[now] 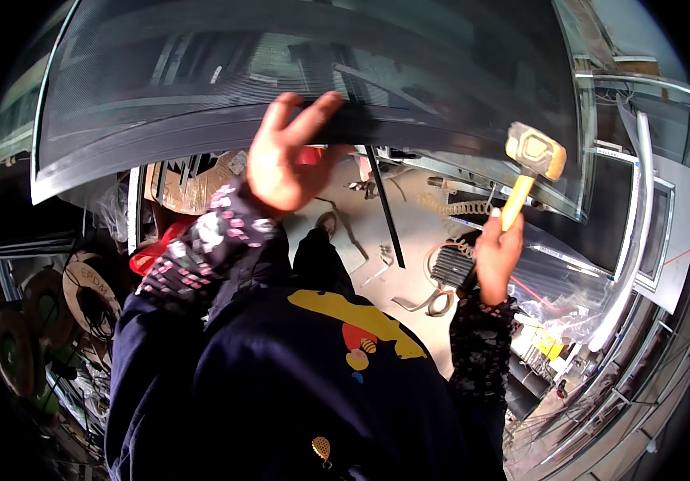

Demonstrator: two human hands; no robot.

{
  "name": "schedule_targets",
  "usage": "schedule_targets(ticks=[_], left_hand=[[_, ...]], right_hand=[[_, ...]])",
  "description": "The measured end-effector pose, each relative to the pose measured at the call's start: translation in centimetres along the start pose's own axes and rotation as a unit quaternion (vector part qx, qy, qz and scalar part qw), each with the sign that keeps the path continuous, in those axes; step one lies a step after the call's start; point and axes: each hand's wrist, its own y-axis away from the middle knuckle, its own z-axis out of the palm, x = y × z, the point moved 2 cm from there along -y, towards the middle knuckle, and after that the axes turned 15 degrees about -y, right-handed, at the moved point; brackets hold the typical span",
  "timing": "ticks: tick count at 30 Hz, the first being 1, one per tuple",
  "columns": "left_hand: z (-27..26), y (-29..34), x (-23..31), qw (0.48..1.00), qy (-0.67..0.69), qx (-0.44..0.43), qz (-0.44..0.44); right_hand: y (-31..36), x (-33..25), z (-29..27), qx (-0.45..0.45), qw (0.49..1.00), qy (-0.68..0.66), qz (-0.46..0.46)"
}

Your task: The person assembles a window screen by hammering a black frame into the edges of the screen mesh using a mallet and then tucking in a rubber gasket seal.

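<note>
My right hand (499,252) is wrapped round the yellow handle of a mallet (536,152), whose worn whitish-yellow head points up, just off the right part of a large dark panel. My left hand (285,164) is raised at the near edge of that panel (313,68), fingers apart and nothing seen in them. Whether its fingertips touch the panel is unclear. The panel is glossy and dark, with a fine mesh look and a pale frame edge on the left. A straight black strip (385,208) slants down from below the panel's near edge.
Below lies a pale floor (369,280) with a coiled hose (461,208) and a dark ribbed block (453,266). At the right, framed panels (617,208) lean beside plastic-wrapped profiles. Several reels (88,293) and a red bag-like thing (153,248) are at the left.
</note>
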Motion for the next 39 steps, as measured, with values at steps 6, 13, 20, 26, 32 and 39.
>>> schedule_targets(ticks=[6,13,20,26,32,39], left_hand=[[2.0,-0.8,3.6,0.989,0.131,-0.038,-0.049],[-3.8,2.2,-1.2,0.999,-0.03,-0.003,0.014],[-5.0,3.5,-3.0,0.999,-0.046,-0.011,0.001],[-5.2,4.0,-3.3,1.0,-0.004,-0.003,-0.03],[-4.5,3.3,-2.4,0.999,0.006,-0.006,-0.048],[1.4,1.5,0.6,0.998,0.051,0.014,0.044]], right_hand=[[2.9,-7.3,6.3,-0.132,0.99,0.04,-0.012],[3.3,-6.8,7.3,-0.133,0.989,0.061,0.026],[3.4,-7.7,6.6,-0.134,0.989,0.059,0.029],[3.9,-13.9,6.5,-0.067,0.961,-0.267,-0.021],[6.3,-8.5,9.8,-0.172,0.983,0.055,0.033],[3.5,-11.3,7.0,-0.131,0.989,-0.034,-0.065]])
